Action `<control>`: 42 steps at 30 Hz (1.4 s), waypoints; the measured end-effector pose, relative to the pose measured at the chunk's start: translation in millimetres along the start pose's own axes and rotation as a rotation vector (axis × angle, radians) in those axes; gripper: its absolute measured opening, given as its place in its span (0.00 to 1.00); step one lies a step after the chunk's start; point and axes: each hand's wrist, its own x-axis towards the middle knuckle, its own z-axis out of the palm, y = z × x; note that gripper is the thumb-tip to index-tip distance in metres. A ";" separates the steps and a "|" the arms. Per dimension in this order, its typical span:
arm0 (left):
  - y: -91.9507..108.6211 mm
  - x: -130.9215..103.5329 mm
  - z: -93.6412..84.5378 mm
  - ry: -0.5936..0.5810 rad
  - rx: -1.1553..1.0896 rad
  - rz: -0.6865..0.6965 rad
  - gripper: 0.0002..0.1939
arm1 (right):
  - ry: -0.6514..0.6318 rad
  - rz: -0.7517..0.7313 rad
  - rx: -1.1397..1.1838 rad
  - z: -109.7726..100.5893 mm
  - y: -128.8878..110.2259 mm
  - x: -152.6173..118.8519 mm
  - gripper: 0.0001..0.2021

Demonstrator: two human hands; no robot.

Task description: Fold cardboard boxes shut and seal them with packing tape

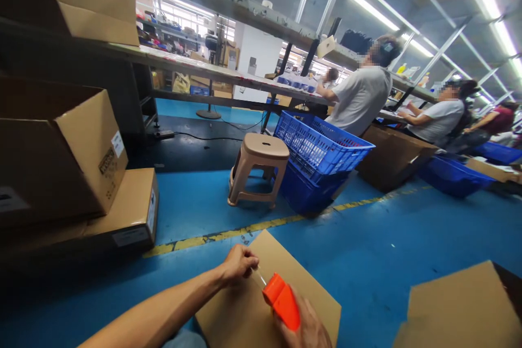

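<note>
A flat brown cardboard piece (285,277) lies on the blue floor at the bottom centre. My right hand (308,329) grips an orange tape dispenser (281,299) held over that cardboard. My left hand (240,263) is closed, pinching the clear tape end that stretches from the dispenser's front, just above the cardboard's left part. My left forearm reaches in from the lower left.
Stacked cardboard boxes (61,163) stand at left. A beige plastic stool (256,171) and stacked blue crates (318,163) sit beyond a yellow floor line (261,225). Several seated people (361,95) work at a long bench. Another cardboard flap (460,304) lies at lower right.
</note>
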 end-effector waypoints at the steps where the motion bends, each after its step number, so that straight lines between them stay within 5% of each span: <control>1: -0.4 0.3 0.2 0.019 0.014 -0.003 0.17 | -0.012 -0.010 -0.024 0.0 -0.1 0.2 0.28; 5: -0.2 0.3 -9.2 0.113 0.075 -0.009 0.16 | -0.079 -0.051 -0.117 -0.1 2.9 -2.0 0.31; 13: -6.9 10.4 -54.7 0.284 0.215 -0.078 0.10 | -0.137 -0.033 -0.278 -8.6 -9.1 -8.0 0.30; 20: -31.4 11.5 -55.7 0.279 0.294 -0.043 0.07 | -0.297 -0.018 -0.313 -25.7 -38.1 8.0 0.30; 25: -45.0 7.7 -59.6 0.297 0.423 0.010 0.23 | -0.444 0.053 -0.305 -52.5 -59.5 15.6 0.29; 31: -40.6 -4.2 -59.1 0.343 0.683 0.202 0.24 | -0.446 0.084 -0.312 -64.2 -70.7 19.2 0.28; 33: -32.2 -11.4 -54.5 0.246 0.754 0.348 0.26 | -0.425 0.089 -0.277 -65.6 -72.3 18.9 0.28; 38: -15.4 -34.0 -46.4 -0.338 1.167 0.558 0.42 | -0.430 0.066 -0.198 -69.4 -74.1 18.2 0.36; 42: -8.8 -39.4 -44.0 -0.364 1.337 0.534 0.46 | -0.453 -0.040 -0.159 -80.7 -54.7 9.0 0.36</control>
